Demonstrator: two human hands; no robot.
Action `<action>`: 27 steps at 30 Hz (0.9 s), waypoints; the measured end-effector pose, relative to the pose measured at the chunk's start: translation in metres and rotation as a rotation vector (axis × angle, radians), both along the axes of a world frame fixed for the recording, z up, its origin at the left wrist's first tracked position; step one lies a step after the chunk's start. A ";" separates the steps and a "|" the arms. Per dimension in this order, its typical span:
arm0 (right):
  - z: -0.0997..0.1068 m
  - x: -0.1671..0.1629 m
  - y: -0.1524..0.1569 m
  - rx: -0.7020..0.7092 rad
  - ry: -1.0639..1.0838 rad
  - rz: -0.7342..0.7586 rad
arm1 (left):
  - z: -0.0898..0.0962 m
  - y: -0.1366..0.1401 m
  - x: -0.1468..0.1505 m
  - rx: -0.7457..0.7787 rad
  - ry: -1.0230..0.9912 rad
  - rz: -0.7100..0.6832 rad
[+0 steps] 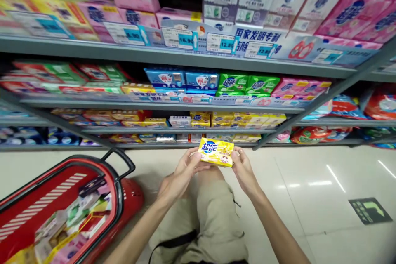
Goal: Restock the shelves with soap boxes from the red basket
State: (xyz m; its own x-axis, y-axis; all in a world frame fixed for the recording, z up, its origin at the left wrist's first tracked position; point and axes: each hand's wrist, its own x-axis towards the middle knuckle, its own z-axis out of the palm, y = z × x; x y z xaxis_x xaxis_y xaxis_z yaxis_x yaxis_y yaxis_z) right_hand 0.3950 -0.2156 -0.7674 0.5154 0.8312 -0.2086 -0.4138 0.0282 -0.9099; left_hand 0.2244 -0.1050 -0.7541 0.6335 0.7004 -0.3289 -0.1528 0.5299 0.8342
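A yellow pack of laundry soap point(215, 152) with blue lettering is held level over my knees, in front of the low shelves. At its left end, my left hand point(187, 166) grips it with the thumb on the near face and fingers underneath. The opposite end is pinched by my right hand point(243, 168), thumb against the edge. Similar yellow soap packs point(221, 119) sit in a row on a low shelf just beyond. To my left stands a red shopping basket point(131, 198) with several boxes and packs inside.
Shelves point(185, 57) of soap packs rise ahead, with price tags along their edges. The basket's black handle point(125, 161) sticks up near my left arm. A dark floor sign point(369, 210) with a green arrow lies on the tiles to the right.
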 end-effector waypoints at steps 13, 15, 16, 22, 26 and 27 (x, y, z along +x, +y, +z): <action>-0.016 0.032 0.044 -0.078 -0.014 0.241 | -0.004 0.017 0.009 0.008 0.190 0.152; -0.021 0.041 0.056 -0.069 -0.051 0.270 | -0.009 0.029 0.016 0.017 0.233 0.183; -0.024 0.045 0.062 -0.061 -0.074 0.285 | -0.012 0.035 0.019 0.032 0.260 0.203; -0.044 0.052 0.103 -0.016 -0.224 0.260 | -0.027 0.066 0.026 0.054 0.336 0.332; -0.060 0.047 0.121 0.012 -0.225 0.208 | -0.038 0.085 0.030 0.155 0.326 0.293; -0.063 0.045 0.123 0.009 -0.218 0.199 | -0.040 0.089 0.031 0.170 0.337 0.284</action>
State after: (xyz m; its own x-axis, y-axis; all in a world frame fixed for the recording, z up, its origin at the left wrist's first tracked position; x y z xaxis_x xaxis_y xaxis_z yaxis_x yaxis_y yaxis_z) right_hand 0.4404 -0.0924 -0.8308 0.3743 0.9216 -0.1030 -0.2066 -0.0254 -0.9781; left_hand 0.2553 -0.0160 -0.7942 0.2867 0.8923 -0.3487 0.0221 0.3577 0.9336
